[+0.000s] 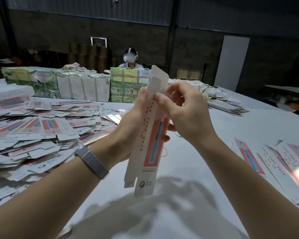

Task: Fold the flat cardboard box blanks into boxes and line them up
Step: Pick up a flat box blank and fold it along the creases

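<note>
The left hand [129,125] gripped, and the right hand [185,114] pinched, a long white box blank [149,147] with a red-and-blue panel, held upright above the white table [188,169], with a heap of flat blanks [41,131] to the left and folded boxes [283,161] lying to the right.

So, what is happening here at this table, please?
A person is folding a long cardboard box blank, held upright above the white table. The left hand grips its middle from the left, and the right hand pinches its upper part. Its end flaps are still open. A big pile of flat blanks lies on the left, and some folded boxes lie on the right.
</note>
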Available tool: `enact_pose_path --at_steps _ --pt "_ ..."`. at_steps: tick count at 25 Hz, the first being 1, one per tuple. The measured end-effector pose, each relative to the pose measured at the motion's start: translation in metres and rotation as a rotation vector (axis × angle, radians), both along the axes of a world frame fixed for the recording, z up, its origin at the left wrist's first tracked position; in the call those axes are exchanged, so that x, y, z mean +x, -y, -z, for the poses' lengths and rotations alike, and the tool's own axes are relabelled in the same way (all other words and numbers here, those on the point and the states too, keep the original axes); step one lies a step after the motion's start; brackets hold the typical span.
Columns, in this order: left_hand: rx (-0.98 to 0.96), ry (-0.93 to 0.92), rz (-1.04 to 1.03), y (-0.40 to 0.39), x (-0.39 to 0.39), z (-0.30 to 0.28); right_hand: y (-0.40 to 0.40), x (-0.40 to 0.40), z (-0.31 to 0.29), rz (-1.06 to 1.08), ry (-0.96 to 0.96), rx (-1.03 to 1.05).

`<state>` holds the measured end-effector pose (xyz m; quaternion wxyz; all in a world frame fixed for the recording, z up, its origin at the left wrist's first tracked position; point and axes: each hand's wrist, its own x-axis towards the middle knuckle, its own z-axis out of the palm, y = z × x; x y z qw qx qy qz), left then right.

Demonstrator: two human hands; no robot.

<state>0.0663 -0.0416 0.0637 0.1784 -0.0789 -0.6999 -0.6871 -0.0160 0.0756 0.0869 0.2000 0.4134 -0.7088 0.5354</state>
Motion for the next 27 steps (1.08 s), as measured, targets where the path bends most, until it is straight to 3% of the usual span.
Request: enact_pose_path --at_steps 5,10,17,22,27 --pt "-0.071 0.063 0.066 -0.002 -0.001 0.002 -0.026 -0.014 -0.023 -0.146 0.13 0.225" --pt "-0.044 0.085 0.164 -0.003 -0.005 0.007 -0.03 -0.017 -0.024 -0.176 0.177 0.276" --pt "0.061 0.061 0.105 -0.009 -0.01 0.012 -0.022 -0.003 -0.025 -0.287 0.253 0.112" --pt "0.084 -0.019 0.035 -0.012 -0.01 0.009 -0.003 0.008 -0.01 -0.297 0.275 -0.216" --pt "0.235 -0.073 0.117 -0.013 -0.009 0.005 0.01 0.014 0.008 -0.436 0.37 -0.225"
